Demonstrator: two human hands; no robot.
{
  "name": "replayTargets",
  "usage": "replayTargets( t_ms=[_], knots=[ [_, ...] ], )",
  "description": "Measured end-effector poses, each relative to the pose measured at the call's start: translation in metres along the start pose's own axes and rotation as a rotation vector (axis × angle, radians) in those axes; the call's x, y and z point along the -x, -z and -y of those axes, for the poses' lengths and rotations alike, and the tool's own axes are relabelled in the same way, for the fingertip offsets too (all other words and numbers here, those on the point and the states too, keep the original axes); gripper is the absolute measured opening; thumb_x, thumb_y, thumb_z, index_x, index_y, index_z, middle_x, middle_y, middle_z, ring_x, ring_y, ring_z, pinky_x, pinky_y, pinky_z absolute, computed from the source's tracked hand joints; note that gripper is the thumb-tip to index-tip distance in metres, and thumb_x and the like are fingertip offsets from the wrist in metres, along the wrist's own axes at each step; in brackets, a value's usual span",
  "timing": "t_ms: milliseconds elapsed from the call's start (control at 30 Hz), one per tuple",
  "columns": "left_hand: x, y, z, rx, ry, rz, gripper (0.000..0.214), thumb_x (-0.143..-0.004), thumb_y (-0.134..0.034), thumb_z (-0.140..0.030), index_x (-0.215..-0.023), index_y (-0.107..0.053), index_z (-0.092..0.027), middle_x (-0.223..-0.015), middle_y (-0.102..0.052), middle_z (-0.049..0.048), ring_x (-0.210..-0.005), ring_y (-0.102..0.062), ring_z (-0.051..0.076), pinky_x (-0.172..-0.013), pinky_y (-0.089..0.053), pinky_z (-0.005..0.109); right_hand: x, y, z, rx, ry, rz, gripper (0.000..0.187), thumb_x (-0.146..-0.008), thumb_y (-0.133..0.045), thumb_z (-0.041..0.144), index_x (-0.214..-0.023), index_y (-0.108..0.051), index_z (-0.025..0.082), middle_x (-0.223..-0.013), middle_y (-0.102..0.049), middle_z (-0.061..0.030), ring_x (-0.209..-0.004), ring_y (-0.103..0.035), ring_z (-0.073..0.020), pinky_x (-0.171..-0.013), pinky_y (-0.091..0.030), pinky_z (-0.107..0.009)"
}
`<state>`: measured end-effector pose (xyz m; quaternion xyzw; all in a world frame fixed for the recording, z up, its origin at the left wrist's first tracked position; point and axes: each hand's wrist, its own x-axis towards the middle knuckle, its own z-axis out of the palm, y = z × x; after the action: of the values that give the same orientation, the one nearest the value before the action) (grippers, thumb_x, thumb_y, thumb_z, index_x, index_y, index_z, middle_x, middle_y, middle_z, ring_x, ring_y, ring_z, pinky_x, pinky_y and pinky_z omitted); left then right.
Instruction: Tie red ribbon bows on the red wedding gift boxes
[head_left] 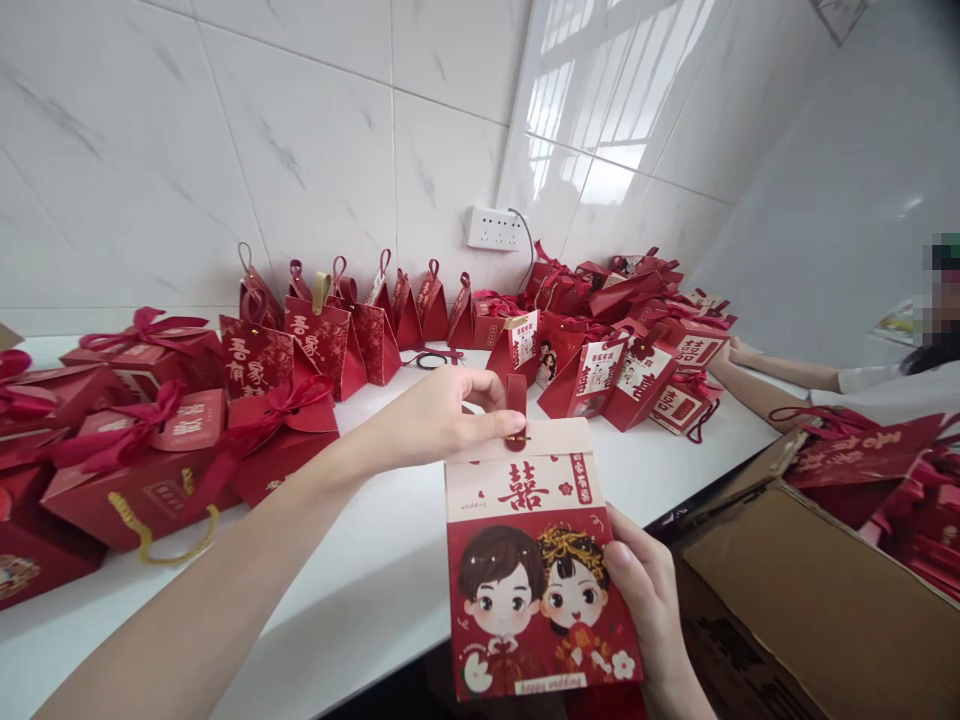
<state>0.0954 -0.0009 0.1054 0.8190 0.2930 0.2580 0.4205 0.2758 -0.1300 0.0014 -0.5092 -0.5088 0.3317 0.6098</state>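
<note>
A red and cream gift box (536,580) with a cartoon couple printed on its front is held up near the table's front edge. My right hand (649,590) grips the box's right side, thumb on the front face. At the top, my left hand (484,415) pinches a dark red strap (517,395) by a small gold-coloured fastener. The strap stands up from the cream flap. Behind the box, similar cream-and-red gift boxes (600,375) stand on the white table (360,570).
Several looped red boxes (330,340) line the tiled wall; ribbon-tied boxes (142,440) crowd the left. A pile of red boxes (630,285) lies back right, below a power strip (495,229). At right stand a cardboard carton (817,560) and another person's arm (780,367).
</note>
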Motion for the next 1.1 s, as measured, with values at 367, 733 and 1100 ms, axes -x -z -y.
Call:
replayTargets(
  t_ms=[367, 733, 1100],
  knots=[
    [0.001, -0.001, 0.005, 0.023, 0.04, 0.131, 0.028, -0.079, -0.055, -0.044, -0.078, -0.068, -0.018, -0.081, -0.069, 0.0024, -0.073, -0.062, 0.016, -0.063, -0.046, 0.025, 0.003, 0.001, -0.003, -0.015, -0.023, -0.015, 0.04, -0.079, -0.057, 0.05, -0.103, -0.069, 0.02, -0.109, -0.068, -0.0077, -0.098, -0.063, -0.0316, -0.079, -0.053, -0.036],
    [-0.009, 0.003, 0.02, 0.127, 0.156, -0.191, 0.032, -0.076, -0.06, -0.047, -0.075, -0.065, -0.015, -0.073, -0.066, 0.0022, -0.063, -0.057, 0.012, -0.055, -0.041, 0.023, 0.005, -0.007, 0.002, -0.384, 0.105, 0.019, 0.064, -0.077, -0.055, 0.059, -0.132, -0.045, 0.029, -0.133, -0.052, -0.0094, -0.117, -0.052, -0.0337, -0.083, -0.052, -0.045],
    [-0.023, -0.017, 0.047, 0.767, 0.553, -0.086, 0.021, -0.084, -0.056, -0.026, -0.075, -0.064, -0.009, -0.072, -0.07, 0.0095, -0.059, -0.063, 0.014, -0.057, -0.048, 0.024, 0.005, -0.016, 0.009, -0.241, 0.336, -0.121, 0.045, -0.081, -0.063, 0.013, -0.122, -0.056, 0.03, -0.136, -0.047, -0.0107, -0.112, -0.057, -0.0253, -0.078, -0.057, -0.035]
  ],
)
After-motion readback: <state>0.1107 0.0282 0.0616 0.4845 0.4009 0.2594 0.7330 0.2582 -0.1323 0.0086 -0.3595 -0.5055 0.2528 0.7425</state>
